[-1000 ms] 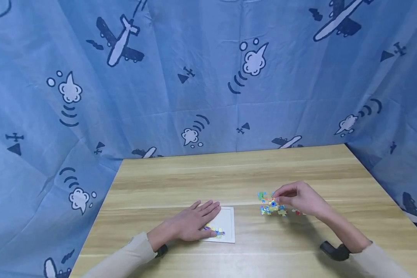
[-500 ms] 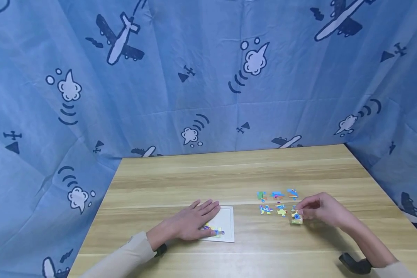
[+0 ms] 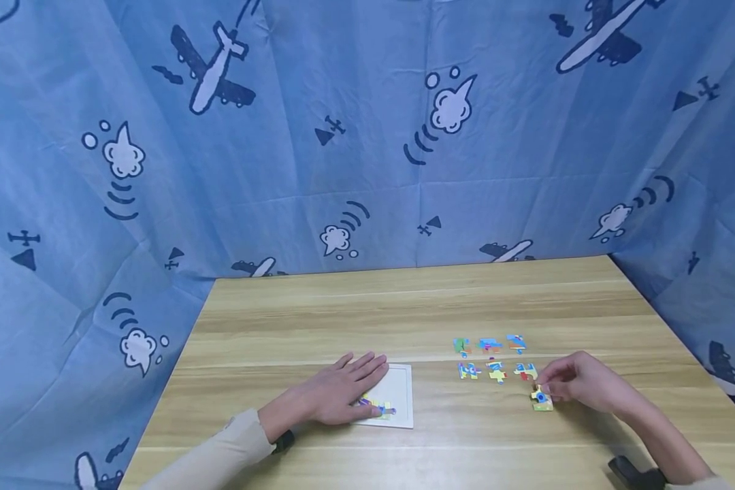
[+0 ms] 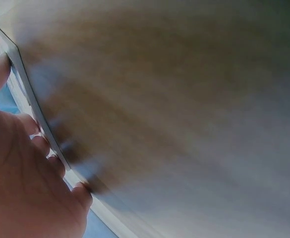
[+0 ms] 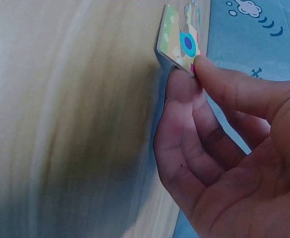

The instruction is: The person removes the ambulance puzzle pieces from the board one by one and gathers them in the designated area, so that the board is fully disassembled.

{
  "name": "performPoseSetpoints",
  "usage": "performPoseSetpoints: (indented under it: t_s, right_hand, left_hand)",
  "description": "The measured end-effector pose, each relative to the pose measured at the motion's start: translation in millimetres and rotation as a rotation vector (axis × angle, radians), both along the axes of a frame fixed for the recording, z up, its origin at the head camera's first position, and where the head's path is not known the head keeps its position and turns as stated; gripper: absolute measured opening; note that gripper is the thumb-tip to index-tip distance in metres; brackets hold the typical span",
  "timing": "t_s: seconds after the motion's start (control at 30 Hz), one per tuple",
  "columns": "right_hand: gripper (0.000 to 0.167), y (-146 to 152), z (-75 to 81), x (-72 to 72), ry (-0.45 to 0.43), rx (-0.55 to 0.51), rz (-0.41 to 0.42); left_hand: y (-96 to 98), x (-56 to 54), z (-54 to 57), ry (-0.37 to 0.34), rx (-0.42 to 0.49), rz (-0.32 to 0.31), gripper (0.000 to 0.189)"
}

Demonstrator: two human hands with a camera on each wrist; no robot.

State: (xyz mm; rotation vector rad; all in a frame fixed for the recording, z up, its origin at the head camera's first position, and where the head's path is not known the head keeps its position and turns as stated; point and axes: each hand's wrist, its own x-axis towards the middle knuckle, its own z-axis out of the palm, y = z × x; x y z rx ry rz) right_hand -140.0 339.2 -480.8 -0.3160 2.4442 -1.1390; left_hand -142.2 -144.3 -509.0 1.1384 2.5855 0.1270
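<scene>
My left hand (image 3: 343,391) lies flat with fingers straight over a white puzzle tray (image 3: 403,388), covering its left part. Several joined colourful pieces (image 3: 384,410) show in the tray beside the thumb. Between thumb and fingers, my right hand (image 3: 591,382) pinches a yellow-green puzzle piece (image 3: 542,399) with a blue round mark. In the right wrist view the puzzle piece (image 5: 177,42) is tilted at the tips of thumb and index finger. Close to its upper left lies a loose piece with red (image 3: 525,371). The left wrist view shows fingers at the tray's edge (image 4: 35,106).
Several loose puzzle pieces (image 3: 490,345) lie in two rows on the wooden table (image 3: 367,313), right of the tray. A blue curtain (image 3: 367,136) with aeroplane prints stands behind and along both sides of the table.
My right hand has carried the yellow-green puzzle piece right and toward the near side, past the two rows, uncovering loose pieces. My left hand has stayed on the tray.
</scene>
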Motion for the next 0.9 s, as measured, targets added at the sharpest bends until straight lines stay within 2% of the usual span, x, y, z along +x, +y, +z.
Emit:
performPoseSetpoints:
  t_s: [0.17,0.5,0.9]
  right_hand:
    - [0.014,0,-3.2,0.9,-0.003,0.045,-0.054]
    - [0.006,-8,-7.3,6.4,0.128,0.204,-0.120]
    - [0.004,-16,-9.0,8.0,0.189,0.294,-0.149]
  left_hand:
    - [0.7,0.3,0.8,0.000,-0.002,-0.003,0.081]
    - [1.3,-0.3,1.6,-0.004,-0.009,0.007,0.081]
    - [0.7,-1.1,0.6,-0.015,-0.007,0.008,0.082]
